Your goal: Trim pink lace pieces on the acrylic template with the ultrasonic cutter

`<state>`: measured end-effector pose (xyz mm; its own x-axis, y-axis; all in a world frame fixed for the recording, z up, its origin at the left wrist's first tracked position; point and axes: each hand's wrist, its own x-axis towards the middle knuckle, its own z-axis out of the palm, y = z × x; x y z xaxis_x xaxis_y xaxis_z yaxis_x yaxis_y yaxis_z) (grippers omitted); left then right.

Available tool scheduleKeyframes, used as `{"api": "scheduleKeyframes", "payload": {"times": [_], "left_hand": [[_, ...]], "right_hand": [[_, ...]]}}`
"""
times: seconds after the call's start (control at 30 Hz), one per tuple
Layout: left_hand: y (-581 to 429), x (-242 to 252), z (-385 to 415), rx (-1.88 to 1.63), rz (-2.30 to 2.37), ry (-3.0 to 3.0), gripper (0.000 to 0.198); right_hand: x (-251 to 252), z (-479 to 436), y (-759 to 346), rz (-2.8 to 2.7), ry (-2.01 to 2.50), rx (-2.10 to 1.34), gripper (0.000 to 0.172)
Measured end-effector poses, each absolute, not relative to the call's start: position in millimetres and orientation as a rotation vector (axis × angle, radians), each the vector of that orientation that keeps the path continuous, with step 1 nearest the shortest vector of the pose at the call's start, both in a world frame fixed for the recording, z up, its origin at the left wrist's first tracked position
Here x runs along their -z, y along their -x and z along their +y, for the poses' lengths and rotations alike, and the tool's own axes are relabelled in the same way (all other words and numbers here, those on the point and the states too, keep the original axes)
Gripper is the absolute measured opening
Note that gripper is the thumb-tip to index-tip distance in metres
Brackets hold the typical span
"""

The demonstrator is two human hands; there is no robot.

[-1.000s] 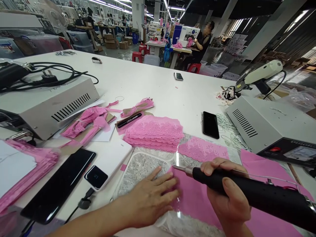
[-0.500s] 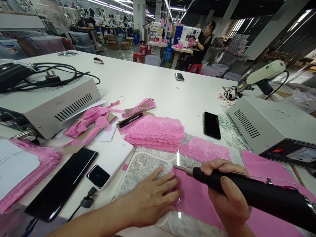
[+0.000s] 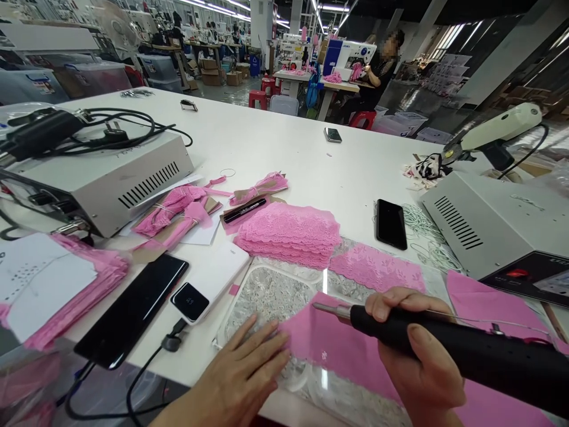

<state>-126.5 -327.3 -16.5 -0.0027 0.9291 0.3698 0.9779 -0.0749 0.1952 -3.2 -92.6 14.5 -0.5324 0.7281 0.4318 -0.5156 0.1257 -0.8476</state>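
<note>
My right hand [image 3: 415, 347] is wrapped round a thick black ultrasonic cutter [image 3: 400, 329] with a slim metal tip. Its tip lies over the upper edge of a flat pink fabric piece [image 3: 342, 347], though whether it touches cannot be told. My left hand [image 3: 251, 362] rests flat with fingers stretched out, fingertips at the left end of that piece. Under the fabric is a clear plate over a grey marbled surface [image 3: 267, 293]. Just beyond lie a stack of pink lace pieces [image 3: 288, 234] and a single lace piece [image 3: 377, 267].
Grey vented control boxes stand left [image 3: 133, 184] and right [image 3: 484, 219]. Phones [image 3: 133, 308] [image 3: 391, 224], a white box [image 3: 217, 270], a power bank [image 3: 190, 302], a black marker [image 3: 244, 210] and tied pink bundles [image 3: 173, 207] lie about. Across the table, a person [image 3: 382, 77] sits at a sewing machine.
My left hand has drawn back to the left and nearer me, and the left end of the pink piece now shows. The cutter stays over the fabric's upper edge. The view shifts slightly.
</note>
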Motion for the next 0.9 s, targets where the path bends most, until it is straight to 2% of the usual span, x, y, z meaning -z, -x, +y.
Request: {"api": "scheduleKeyframes", "payload": {"times": [0.4, 0.6, 0.9], "left_hand": [[123, 24, -324, 0.518, -2.060, 2.096, 0.043], [123, 24, -323, 0.553, -2.074, 2.092, 0.043], [120, 20, -329, 0.606, -2.066, 2.032, 0.039]], "right_hand": [[-13, -93, 9, -1.431, 0.220, -1.594, 0.011], [-16, -93, 8, -1.468, 0.206, -1.590, 0.006], [-21, -104, 5, -1.480, 0.201, -1.640, 0.009]]}}
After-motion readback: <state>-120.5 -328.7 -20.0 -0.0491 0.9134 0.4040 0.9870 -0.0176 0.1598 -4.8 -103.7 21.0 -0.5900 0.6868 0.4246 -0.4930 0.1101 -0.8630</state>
